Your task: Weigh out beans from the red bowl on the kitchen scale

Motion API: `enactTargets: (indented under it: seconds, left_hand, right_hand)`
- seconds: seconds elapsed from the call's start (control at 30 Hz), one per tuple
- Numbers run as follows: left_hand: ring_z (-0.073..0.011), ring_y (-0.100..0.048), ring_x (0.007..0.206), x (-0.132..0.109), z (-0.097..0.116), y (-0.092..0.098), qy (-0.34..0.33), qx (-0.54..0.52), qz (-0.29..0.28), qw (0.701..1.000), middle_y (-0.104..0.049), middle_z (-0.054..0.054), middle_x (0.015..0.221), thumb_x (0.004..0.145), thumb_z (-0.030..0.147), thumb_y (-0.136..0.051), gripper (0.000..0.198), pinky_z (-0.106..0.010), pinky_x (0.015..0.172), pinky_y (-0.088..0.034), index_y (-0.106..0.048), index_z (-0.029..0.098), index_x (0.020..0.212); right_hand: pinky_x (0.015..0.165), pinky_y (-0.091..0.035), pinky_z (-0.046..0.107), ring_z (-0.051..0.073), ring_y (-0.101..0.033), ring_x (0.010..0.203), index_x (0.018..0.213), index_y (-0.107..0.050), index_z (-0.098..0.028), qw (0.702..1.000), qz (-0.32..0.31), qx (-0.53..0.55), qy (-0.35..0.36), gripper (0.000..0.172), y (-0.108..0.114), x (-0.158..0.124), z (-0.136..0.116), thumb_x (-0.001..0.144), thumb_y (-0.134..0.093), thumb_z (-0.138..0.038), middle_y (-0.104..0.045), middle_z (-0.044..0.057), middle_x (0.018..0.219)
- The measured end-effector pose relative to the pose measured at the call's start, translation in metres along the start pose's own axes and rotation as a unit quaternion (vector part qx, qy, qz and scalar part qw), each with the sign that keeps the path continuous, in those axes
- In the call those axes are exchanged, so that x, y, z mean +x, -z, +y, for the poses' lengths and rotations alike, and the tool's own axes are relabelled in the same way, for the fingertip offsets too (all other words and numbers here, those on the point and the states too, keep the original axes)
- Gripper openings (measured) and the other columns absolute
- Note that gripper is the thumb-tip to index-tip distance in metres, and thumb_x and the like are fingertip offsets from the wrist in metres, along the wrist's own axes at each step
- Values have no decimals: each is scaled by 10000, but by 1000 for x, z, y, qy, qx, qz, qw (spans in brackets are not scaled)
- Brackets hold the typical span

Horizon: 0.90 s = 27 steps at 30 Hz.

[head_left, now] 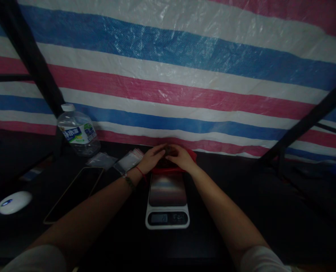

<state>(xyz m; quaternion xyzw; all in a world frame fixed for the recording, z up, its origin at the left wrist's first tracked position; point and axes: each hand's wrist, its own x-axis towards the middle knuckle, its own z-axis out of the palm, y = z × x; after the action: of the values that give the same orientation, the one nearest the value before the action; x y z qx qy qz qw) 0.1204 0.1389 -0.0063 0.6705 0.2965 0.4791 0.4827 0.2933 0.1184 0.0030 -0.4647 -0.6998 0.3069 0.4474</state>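
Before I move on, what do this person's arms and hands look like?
The bare left hand has a thin red cord and a dark, beaded-looking band at the wrist; the bare right hand shows neither. Both sleeves are whitish and short.

Black table [122,234] | centre: digital scale [168,194] is placed | left: phone [76,192], white device [15,203], clear bags [129,161] are laid; bottle [79,132] is stood upright
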Motion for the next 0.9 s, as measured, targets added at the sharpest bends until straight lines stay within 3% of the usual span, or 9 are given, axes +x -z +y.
enactTargets:
  seconds: [0.2, 0.27, 0.37, 0.47, 0.53, 0.73, 0.9]
  left_hand:
    - [-229, -597, 1132, -1, -8, -10, 77, -56, 30, 995, -628, -98, 1251, 801, 241, -596, 416, -402, 979, -487, -606, 184, 1213]
    - [-220, -615, 1107, -2, -6, -15, 115, -105, 12, 988, -647, -97, 1209, 807, 214, -572, 351, -395, 960, -504, -632, 191, 1152]
    - [-209, -635, 1070, -2, 2, -17, 150, -162, -38, 975, -682, -100, 1115, 815, 184, -539, 217, -395, 955, -511, -680, 184, 979]
    - [-209, -647, 1031, -3, 9, -15, 181, -208, -30, 961, -701, -94, 1031, 787, 121, -525, 191, -388, 948, -516, -685, 165, 881]
    - [-201, -651, 1007, -3, 12, -13, 214, -251, -20, 944, -706, -84, 992, 776, 92, -519, 206, -357, 938, -522, -685, 154, 881]
    - [-177, -643, 1007, 0, 9, -8, 288, -368, -42, 883, -682, -132, 1058, 799, 41, -493, 228, -262, 905, -526, -653, 81, 956]
    - [-173, -651, 947, 3, 4, -2, 298, -386, -37, 873, -680, -145, 1012, 789, 14, -498, 233, -243, 841, -542, -643, 55, 967]
  right_hand:
    - [937, -464, 384, 214, -621, 985, 1079, -663, -174, 991, -2, -122, 52, 435, 7, 1, -7, 658, -646, -66, -685, 73, 1054]
    - [940, -451, 393, 224, -602, 991, 1078, -658, -170, 983, -10, -169, 70, 469, 8, 1, -8, 624, -650, -50, -679, 71, 1041]
    - [855, -484, 350, 196, -609, 912, 1111, -604, -150, 985, -13, -161, 55, 488, 10, 0, -7, 633, -642, -61, -666, 66, 1014]
    - [746, -498, 311, 171, -607, 791, 1000, -606, -153, 988, -19, -152, 29, 343, 12, -1, -6, 664, -647, -100, -655, 32, 894]
    - [754, -494, 302, 165, -608, 798, 952, -617, -169, 988, -30, -149, 31, 295, 14, 0, -7, 668, -646, -95, -651, 19, 886]
    - [814, -489, 303, 164, -621, 878, 996, -642, -183, 990, -46, -128, 33, 360, 20, 0, -11, 661, -628, -54, -664, 29, 987]
    - [764, -491, 299, 168, -615, 816, 985, -640, -184, 985, -49, -165, 13, 334, 23, -2, -15, 666, -623, -84, -670, 23, 921]
